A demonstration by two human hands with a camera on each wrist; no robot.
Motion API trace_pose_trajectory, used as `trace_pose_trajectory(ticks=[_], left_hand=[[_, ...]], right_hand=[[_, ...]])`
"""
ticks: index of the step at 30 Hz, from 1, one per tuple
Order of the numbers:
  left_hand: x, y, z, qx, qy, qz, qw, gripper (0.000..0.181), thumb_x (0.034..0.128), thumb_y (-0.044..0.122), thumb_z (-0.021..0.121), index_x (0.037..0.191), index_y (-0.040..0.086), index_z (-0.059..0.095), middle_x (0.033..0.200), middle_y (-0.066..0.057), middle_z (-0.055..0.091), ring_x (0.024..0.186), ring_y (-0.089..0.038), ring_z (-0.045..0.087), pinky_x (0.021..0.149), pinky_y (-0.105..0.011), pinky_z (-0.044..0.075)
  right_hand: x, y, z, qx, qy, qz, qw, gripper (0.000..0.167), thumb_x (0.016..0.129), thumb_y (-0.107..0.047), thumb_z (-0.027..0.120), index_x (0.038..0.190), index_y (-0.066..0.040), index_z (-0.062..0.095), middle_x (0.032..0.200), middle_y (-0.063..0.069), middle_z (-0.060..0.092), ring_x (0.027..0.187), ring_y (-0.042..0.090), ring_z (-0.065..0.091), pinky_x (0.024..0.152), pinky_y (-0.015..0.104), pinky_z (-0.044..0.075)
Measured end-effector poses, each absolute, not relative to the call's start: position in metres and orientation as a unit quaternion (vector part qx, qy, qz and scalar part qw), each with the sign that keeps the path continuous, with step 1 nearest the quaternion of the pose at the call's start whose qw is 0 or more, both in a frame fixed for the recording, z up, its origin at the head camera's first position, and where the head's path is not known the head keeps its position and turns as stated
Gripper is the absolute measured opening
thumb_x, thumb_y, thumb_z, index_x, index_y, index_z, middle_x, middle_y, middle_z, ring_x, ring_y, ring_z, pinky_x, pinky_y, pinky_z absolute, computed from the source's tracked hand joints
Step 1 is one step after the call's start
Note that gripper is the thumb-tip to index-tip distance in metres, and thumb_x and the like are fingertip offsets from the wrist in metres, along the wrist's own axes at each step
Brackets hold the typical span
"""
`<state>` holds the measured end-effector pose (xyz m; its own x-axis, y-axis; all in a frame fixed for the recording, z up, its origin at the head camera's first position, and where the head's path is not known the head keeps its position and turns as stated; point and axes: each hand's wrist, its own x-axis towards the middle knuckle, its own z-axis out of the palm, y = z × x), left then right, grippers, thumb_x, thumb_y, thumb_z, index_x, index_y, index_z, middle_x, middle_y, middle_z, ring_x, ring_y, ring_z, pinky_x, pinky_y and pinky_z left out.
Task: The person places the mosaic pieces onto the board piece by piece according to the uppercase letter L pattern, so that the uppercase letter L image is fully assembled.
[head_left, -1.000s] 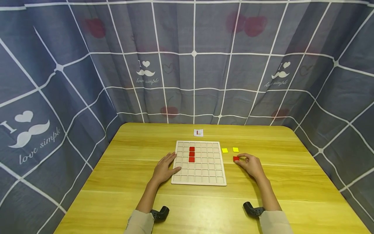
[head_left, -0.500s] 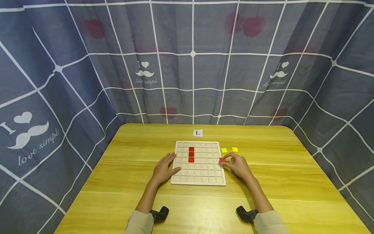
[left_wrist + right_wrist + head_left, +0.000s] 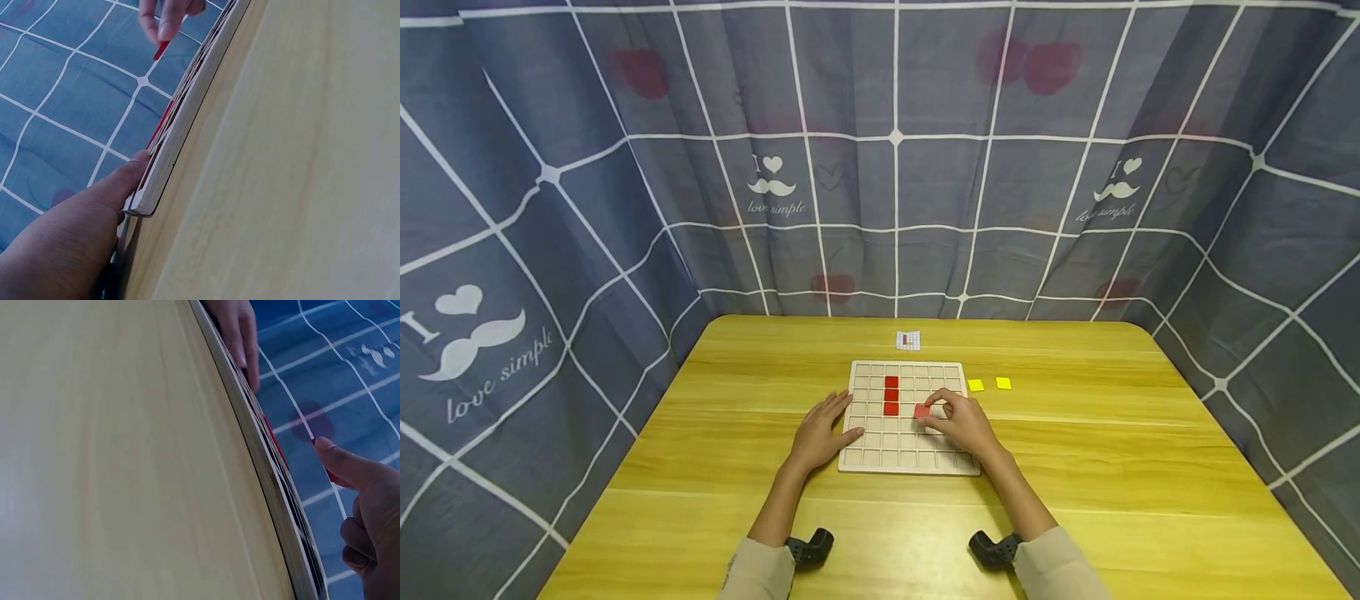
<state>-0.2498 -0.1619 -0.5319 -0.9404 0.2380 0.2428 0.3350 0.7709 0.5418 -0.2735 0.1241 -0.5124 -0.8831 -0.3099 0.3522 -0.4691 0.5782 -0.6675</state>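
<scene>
A square wooden grid board (image 3: 910,458) lies on the table, with three red tiles (image 3: 891,396) in one column of its cells. My left hand (image 3: 821,435) rests along the board's left edge, thumb over the rim and fingers extended. Between thumb and finger my right hand (image 3: 964,423) pinches another red tile (image 3: 922,411), above the board and right of the column. In the left wrist view this pinched tile (image 3: 161,50) hangs apart from the board's surface. The right wrist view shows the tile partly hidden behind the thumb (image 3: 340,464).
Two yellow tiles (image 3: 976,385) lie on the table by the board's upper right corner. Beyond the board is a small printed grid card (image 3: 907,340). A checked curtain (image 3: 850,183) surrounds the wooden table (image 3: 700,500) at the back and sides.
My right hand has carried the red tile leftward from the table right of the board to above the board. The left hand stays at the board's edge.
</scene>
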Motion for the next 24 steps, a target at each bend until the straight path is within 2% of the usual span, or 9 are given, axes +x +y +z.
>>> trace_pose_trajectory(ticks=[12,18,24], left_hand=[[-0.249,-0.161,-0.53,-0.148,-0.94,-0.296,0.081,0.07,0.0827,0.047,0.064,0.139,0.011,0.043,0.144,-0.005,0.038,0.134,-0.026,0.028,0.109,-0.048,0.02],[-0.249,-0.161,-0.53,-0.148,-0.941,-0.295,0.079,0.07,0.0829,0.047,0.064,0.139,0.011,0.043,0.144,-0.006,0.038,0.134,-0.026,0.028,0.108,-0.048,0.02],[-0.249,-0.161,-0.53,-0.146,-0.942,-0.293,0.078,0.07,0.0831,0.047,0.063,0.139,0.011,0.043,0.144,-0.005,0.038,0.135,-0.025,0.027,0.109,-0.048,0.02]], right_hand=[[-0.273,0.078,-0.519,0.243,-0.886,0.385,0.083,0.031,0.074,-0.039,0.076,0.093,-0.017,0.067,0.048,-0.012,0.028,0.043,0.002,0.019,0.038,0.019,0.02],[-0.272,0.072,-0.524,0.239,-0.903,0.351,0.064,0.031,0.075,-0.04,0.075,0.094,-0.018,0.066,0.045,-0.013,0.03,0.044,0.002,0.021,0.041,0.02,0.025],[-0.272,0.071,-0.525,0.237,-0.909,0.334,0.069,0.032,0.074,-0.04,0.075,0.095,-0.017,0.066,0.047,-0.013,0.032,0.046,0.003,0.024,0.043,0.021,0.028]])
